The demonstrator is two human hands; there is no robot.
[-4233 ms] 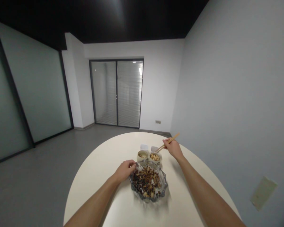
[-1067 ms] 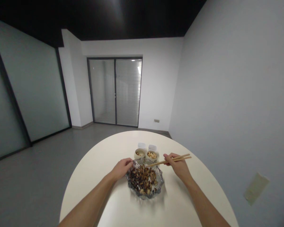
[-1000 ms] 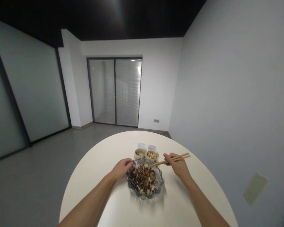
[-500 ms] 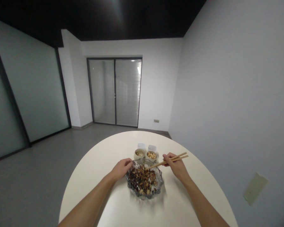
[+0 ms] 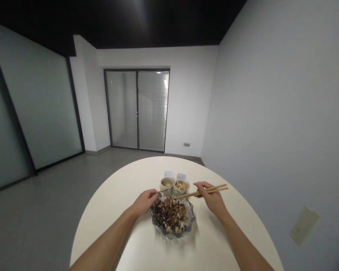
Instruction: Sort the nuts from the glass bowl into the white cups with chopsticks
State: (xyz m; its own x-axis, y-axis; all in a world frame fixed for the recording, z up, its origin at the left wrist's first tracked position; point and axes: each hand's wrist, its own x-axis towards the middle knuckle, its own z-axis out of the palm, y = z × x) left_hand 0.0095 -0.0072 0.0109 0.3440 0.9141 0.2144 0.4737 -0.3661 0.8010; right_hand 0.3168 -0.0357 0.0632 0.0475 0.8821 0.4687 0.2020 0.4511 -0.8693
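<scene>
Head view: chopsticks (image 5: 188,195) angled over a glass bowl (image 5: 190,225), mid-desk (image 5: 110,195).
Right hand (image 5: 212,200): fingers pinching the chopsticks. Left hand (image 5: 143,202): at the bowl's left rim, finger closure unclear. Two cups (image 5: 166,184) crowd the far rim; desk surface extends sideways to its curved edge.

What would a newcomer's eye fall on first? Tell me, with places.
Probably the scalloped glass bowl of dark pieces, low in mid-view on the pale round table. Next, the wooden chopsticks in the right hand, tips over the bowl's far side, and the left hand at its far-left rim.
</scene>
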